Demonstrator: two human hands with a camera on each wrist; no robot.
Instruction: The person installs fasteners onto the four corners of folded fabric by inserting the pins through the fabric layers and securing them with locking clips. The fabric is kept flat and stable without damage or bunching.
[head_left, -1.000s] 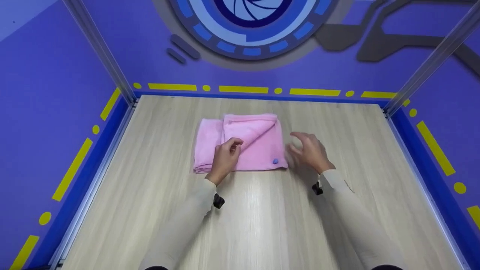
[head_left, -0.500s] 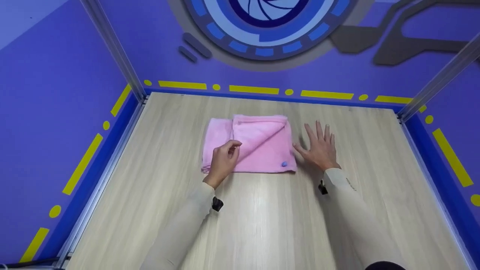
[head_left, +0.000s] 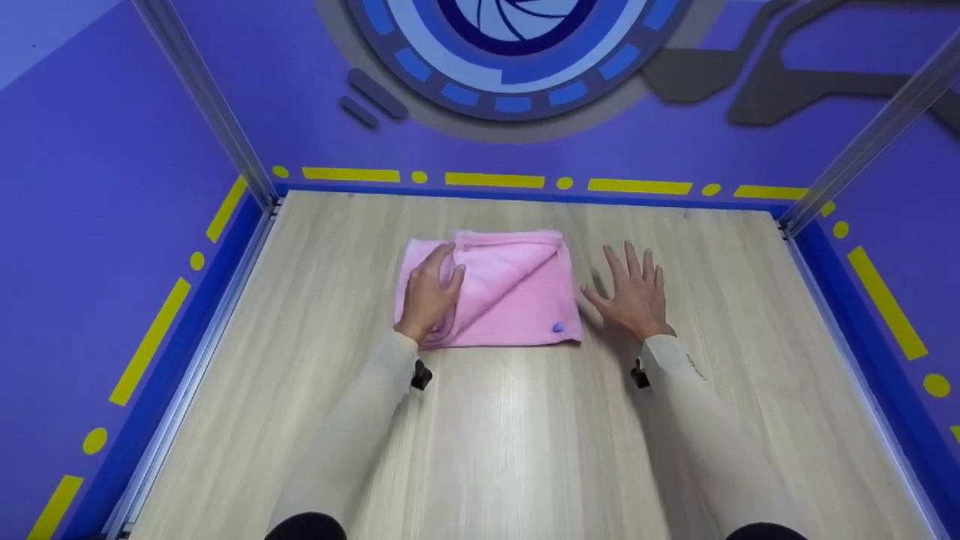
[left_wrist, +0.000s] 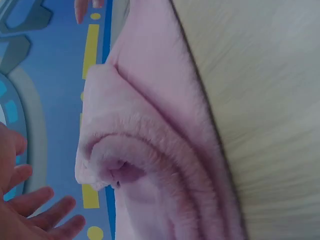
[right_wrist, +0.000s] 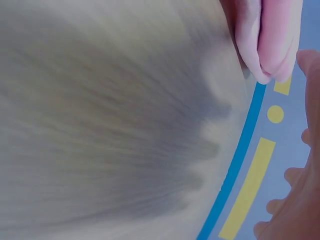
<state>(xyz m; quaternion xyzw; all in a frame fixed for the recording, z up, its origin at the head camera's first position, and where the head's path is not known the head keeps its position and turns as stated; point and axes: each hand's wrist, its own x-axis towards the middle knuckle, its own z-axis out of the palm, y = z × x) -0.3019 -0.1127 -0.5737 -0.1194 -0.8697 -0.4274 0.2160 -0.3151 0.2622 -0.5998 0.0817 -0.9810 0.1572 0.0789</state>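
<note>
A fluffy pink towel (head_left: 525, 300) lies folded on the table, its top flap creased diagonally. Near its front right corner sits a small blue spot (head_left: 558, 327). My left hand (head_left: 429, 292) is over the towel's left part, fingers extended and thumb apart. In the left wrist view the hand (left_wrist: 35, 212) shows loose fingers beside the towel's curled, layered fold (left_wrist: 145, 150), with nothing between them. Just off the towel's right edge, my right hand (head_left: 634, 300) hovers with fingers spread; its shadow falls on the wood in the right wrist view, where the towel's edge (right_wrist: 270, 40) also shows.
The light wood table (head_left: 510, 435) carries the towel. A blue-purple back wall (head_left: 285, 127) with yellow markings and side walls (head_left: 97, 225) enclose it, with metal posts (head_left: 210, 105) at the corners.
My left hand has opened from a pinch over the towel's middle and moved left, baring the rolled fold. My right hand, loosely curled a second ago, is now spread flat.
</note>
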